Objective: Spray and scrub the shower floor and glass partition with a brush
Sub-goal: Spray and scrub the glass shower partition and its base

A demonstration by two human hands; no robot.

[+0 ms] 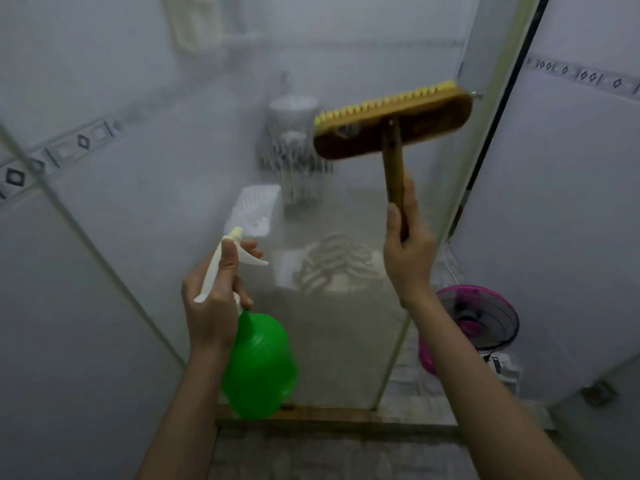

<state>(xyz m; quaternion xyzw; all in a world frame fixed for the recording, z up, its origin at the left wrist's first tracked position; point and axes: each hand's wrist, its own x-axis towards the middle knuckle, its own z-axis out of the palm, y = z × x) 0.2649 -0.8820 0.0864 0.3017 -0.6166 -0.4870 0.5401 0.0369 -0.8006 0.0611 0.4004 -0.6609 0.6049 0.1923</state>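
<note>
1. The brush (393, 124) is raised high against the glass (194, 140), near its right edge, yellow bristles turned away from the camera toward the pane. I judge the partition scrub is the step in hand.
2. The right hand (408, 251) is wrapped round the wooden handle, below the head.
3. The left hand (211, 303) grips the neck of the green bottle (259, 362), held low and left of the brush. Its thumb lies up along the white sprayer and its fingers curl at the trigger; the nozzle points at the glass.
4. The next move probably calls for firm strokes across the pane, with a squeeze of spray where it looks dry.
5. Whether the bristles actually touch the glass cannot be told.
6. The shower floor shows only as a blur through the misted pane. The pale shapes behind it are too soft to name.
7. A pink fan (485, 317) stands to the right, outside the glass.
</note>
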